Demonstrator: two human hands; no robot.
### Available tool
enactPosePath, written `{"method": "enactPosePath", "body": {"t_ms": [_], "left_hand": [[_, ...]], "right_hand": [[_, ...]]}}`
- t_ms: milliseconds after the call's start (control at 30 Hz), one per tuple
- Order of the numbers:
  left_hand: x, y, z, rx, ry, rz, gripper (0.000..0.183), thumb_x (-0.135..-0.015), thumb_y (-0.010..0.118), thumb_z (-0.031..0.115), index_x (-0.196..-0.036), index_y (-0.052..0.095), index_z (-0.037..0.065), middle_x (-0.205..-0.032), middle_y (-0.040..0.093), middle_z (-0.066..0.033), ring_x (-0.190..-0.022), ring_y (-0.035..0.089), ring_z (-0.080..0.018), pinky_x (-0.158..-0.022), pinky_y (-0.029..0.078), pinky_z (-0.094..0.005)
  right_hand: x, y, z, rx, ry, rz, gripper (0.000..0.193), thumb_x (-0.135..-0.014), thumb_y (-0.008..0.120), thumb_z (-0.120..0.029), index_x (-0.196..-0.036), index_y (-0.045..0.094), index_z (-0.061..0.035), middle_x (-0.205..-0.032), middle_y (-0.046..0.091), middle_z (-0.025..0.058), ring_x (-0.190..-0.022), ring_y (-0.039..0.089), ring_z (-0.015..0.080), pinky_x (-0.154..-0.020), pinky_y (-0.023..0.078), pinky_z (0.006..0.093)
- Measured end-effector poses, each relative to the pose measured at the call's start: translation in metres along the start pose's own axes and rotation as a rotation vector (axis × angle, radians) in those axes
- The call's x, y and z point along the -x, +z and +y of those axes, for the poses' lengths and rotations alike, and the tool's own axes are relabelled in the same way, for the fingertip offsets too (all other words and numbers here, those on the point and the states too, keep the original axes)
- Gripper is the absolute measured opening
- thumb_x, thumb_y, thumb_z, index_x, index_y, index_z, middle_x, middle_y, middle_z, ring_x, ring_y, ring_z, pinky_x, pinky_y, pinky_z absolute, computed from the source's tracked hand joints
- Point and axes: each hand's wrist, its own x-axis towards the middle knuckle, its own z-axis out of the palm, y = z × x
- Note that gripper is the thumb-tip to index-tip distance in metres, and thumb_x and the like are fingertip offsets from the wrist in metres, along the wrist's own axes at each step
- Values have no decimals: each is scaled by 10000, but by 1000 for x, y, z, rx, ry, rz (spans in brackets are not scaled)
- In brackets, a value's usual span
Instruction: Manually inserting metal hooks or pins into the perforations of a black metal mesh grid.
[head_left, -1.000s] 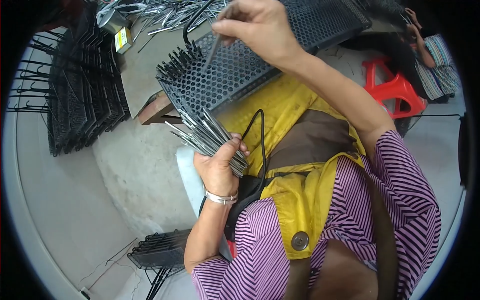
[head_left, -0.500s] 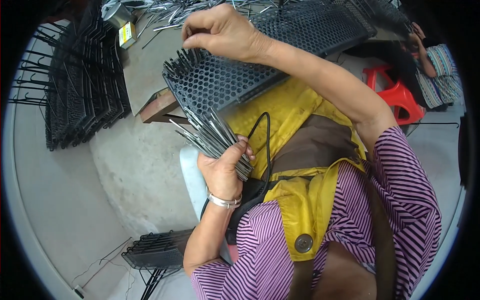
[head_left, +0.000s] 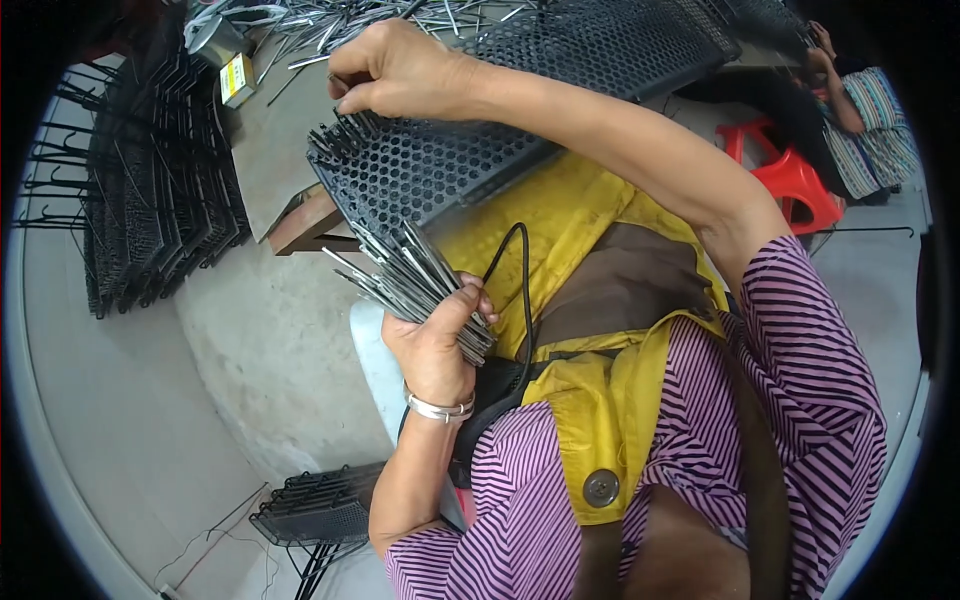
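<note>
My left hand (head_left: 432, 352) is wrapped round a thick bundle of thin grey metal rods (head_left: 408, 285), held over my lap with the rod ends fanned up and left. Ahead of it lies a black perforated tray (head_left: 430, 170) with rows of round holes. Short dark rods (head_left: 345, 135) stand upright, packed together, in the holes at its far left corner. Just above them is my right hand (head_left: 395, 75), thumb and fingers pinched together. Whatever sits between those fingertips is too small to make out.
Loose rods (head_left: 370, 25) lie scattered on the table behind the tray, near a metal can (head_left: 218, 42) and a yellow-white box (head_left: 237, 80). Black racks with hooks (head_left: 165, 180) stack at left. Another person (head_left: 860, 125) sits at right near a red stool (head_left: 800, 190).
My right hand has moved left and slightly down, closer to the standing rods. My left hand keeps its hold on the bundle. The whole view has shifted slightly.
</note>
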Motion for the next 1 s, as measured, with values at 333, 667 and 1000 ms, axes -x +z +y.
{"method": "enactPosePath", "body": {"t_ms": [333, 667, 1000], "left_hand": [[1, 0, 0, -8, -15, 5, 110, -689, 531, -96, -787, 520, -45, -702, 577, -133, -544, 549, -198, -483, 466, -301], [1, -2, -2, -48, -28, 17, 120, -683, 529, -97, -781, 508, -31, -702, 577, -136, -547, 550, -203, -482, 465, -306], [-1, 0, -4, -14, -24, -26, 128, -677, 518, -100, -784, 501, -33, -710, 574, -141, -550, 547, -206, -487, 464, -310]], "right_hand": [[-2, 10, 2, 22, -169, 95, 103, -657, 620, -32, -744, 576, 2, -629, 585, 116, -596, 592, 216, -562, 462, 293], [-8, 15, -6, 343, -364, 56, 145, -645, 618, -58, -724, 500, -24, -548, 533, 118, -591, 583, 299, -529, 461, 378], [9, 14, -7, 495, -421, 258, 223, -690, 662, -198, -694, 508, -37, -544, 532, 93, -594, 577, 263, -505, 468, 349]]}}
